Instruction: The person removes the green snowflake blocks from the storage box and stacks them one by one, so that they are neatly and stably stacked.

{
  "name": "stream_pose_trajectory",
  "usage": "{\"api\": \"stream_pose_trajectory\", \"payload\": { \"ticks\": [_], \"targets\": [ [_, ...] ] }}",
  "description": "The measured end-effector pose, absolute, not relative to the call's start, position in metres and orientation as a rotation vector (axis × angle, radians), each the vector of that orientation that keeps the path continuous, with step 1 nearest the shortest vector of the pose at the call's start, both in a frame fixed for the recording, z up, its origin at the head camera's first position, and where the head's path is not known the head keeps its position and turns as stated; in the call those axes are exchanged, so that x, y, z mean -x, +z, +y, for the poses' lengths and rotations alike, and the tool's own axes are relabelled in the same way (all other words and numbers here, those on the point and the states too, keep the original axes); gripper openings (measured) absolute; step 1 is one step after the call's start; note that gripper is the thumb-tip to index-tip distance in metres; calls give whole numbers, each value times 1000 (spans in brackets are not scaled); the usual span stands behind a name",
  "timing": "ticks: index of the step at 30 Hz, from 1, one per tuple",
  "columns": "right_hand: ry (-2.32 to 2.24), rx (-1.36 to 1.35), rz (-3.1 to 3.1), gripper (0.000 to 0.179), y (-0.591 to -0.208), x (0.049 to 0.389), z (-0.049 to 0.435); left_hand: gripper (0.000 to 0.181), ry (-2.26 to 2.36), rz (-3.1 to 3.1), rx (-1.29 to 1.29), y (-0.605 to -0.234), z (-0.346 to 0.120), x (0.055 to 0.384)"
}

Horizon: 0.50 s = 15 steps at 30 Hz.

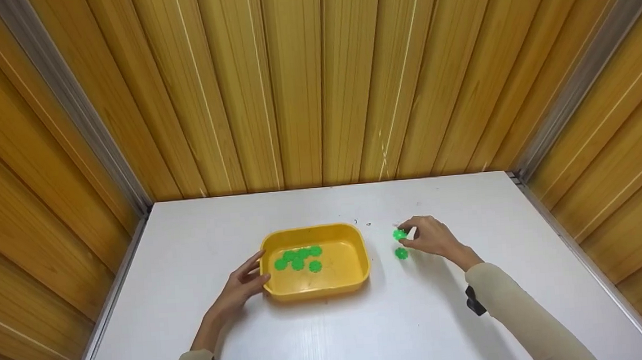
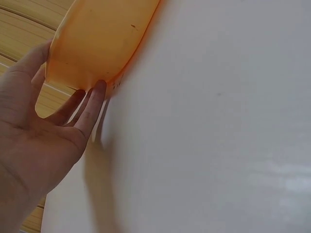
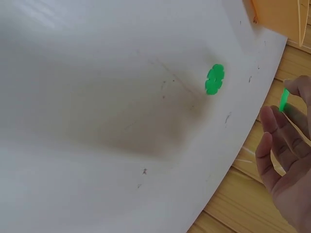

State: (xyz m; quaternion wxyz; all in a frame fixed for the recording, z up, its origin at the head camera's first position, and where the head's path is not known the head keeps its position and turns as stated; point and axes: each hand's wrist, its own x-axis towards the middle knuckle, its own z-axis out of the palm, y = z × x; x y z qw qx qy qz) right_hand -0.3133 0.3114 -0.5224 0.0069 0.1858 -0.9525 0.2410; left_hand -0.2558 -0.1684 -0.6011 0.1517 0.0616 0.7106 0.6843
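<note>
My left hand [image 1: 241, 290] holds the left end of a yellow plastic tray [image 1: 328, 289], its fingertips against the outer wall. In the left wrist view, the tray's side [image 2: 97, 43] shows above the spread fingers. Between thumb and fingertips, my right hand [image 1: 429, 237] pinches a small green flower-shaped disc [image 1: 398, 234]. The right wrist view shows this disc [image 3: 284, 99] edge-on, raised off the table. Just below it in the head view, another green flower disc [image 1: 401, 253] lies flat on the table. Several similar green discs [image 1: 315, 266] lie inside the tray, mostly toward its left half.
The white table [image 1: 343, 336] carries the tray near its middle. Small dark marks [image 1: 368, 224] dot the surface behind the tray. Wood-patterned panels [image 1: 298, 91] rise behind the table and at both sides, with grey metal posts [image 1: 72, 95] in the corners.
</note>
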Motion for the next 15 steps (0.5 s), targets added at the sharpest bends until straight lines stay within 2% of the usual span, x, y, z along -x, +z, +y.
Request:
{"api": "stream_pose_trajectory", "payload": {
  "ticks": [15],
  "targets": [
    [777, -556, -3057, 33, -551, 311, 324, 69, 1963, 2037, -196, -601, -169, 255]
  ]
}}
